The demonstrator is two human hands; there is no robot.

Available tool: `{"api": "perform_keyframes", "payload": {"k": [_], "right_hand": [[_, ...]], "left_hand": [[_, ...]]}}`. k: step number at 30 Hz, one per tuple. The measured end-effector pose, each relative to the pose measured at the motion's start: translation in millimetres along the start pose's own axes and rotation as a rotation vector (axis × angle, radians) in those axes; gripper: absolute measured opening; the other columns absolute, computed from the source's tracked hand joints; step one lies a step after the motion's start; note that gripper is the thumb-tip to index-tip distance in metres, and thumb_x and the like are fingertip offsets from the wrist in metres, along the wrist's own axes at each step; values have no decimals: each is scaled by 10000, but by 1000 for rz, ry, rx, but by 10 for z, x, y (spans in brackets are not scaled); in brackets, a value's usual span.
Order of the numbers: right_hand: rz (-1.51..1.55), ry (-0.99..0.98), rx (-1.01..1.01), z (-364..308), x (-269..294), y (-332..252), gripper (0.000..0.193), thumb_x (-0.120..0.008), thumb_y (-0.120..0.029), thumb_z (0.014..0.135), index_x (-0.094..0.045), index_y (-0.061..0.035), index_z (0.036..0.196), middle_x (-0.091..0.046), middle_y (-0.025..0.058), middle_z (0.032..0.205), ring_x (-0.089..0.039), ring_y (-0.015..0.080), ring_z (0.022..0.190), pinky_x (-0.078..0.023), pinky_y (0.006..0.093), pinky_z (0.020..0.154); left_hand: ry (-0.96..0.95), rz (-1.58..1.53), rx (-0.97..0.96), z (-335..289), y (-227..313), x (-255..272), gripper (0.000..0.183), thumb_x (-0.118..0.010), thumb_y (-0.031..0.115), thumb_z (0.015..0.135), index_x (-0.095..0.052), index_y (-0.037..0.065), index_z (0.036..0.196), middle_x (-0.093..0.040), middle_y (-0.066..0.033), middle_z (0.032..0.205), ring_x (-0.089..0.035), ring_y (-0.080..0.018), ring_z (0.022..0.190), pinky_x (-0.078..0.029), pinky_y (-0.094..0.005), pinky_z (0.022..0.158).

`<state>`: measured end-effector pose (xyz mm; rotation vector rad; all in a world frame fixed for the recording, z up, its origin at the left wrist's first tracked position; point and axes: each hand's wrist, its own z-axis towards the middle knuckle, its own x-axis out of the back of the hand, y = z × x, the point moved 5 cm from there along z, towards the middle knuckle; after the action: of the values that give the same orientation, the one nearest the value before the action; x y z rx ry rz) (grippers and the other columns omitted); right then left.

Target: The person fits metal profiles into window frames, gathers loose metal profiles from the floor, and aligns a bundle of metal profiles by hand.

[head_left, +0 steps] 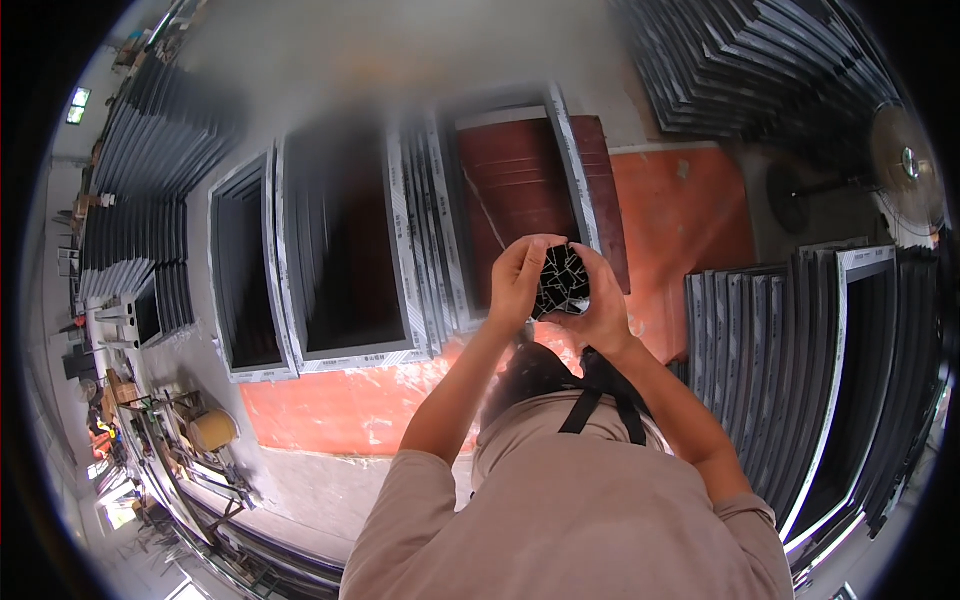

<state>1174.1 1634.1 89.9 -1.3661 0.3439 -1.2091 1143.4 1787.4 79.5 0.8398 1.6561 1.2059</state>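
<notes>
Between my two hands is a cluster of small black angular pieces with pale edges (562, 283), which look like short cut metal profiles. My left hand (516, 285) wraps round its left side, thumb toward the top. Round the right side curl the fingers of my right hand (606, 300); both hands press the cluster together. Just beyond it stands a dark grey rectangular frame (575, 170) edged with printed protective film. A dark red panel (612, 205) lies behind that frame.
More grey frames (345, 354) stand at the left on an orange-red sheet (330, 410). Stacked frames (730, 350) rise close on my right, with others (770, 50) at the far right. A large fan (908, 165) stands there too. A cluttered workbench (190, 450) runs along the left.
</notes>
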Motion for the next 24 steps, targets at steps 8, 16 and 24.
{"api": "perform_keyframes", "payload": {"k": [8,16,24], "right_hand": [[25,42,-79,-4,41,44,1077,-974,-189,547,-418,-25,1454,-587,190,1326,-594,386,1184,-502,429,989],[222,125,-105,-32,34,49,1092,-980,-121,544,-405,-29,1468,-597,168,1332,-623,305,1200,-521,366,997],[286,21,-169,18,19,79,1020,-957,-90,589,-424,-21,1456,-597,168,1312,-620,292,1187,-503,372,1005]], "left_hand": [[-143,515,-249,-45,280,-151,540,-866,125,737,-648,23,1220,-640,-118,1207,-638,-236,1086,-515,-339,938],[-175,704,-253,-20,354,-193,658,-892,124,644,-645,52,1249,-639,-143,1214,-631,-313,1096,-518,-387,949],[-174,861,-453,-11,419,-248,581,-857,113,653,-683,80,1206,-647,-107,1216,-576,-323,1167,-486,-413,994]]}}
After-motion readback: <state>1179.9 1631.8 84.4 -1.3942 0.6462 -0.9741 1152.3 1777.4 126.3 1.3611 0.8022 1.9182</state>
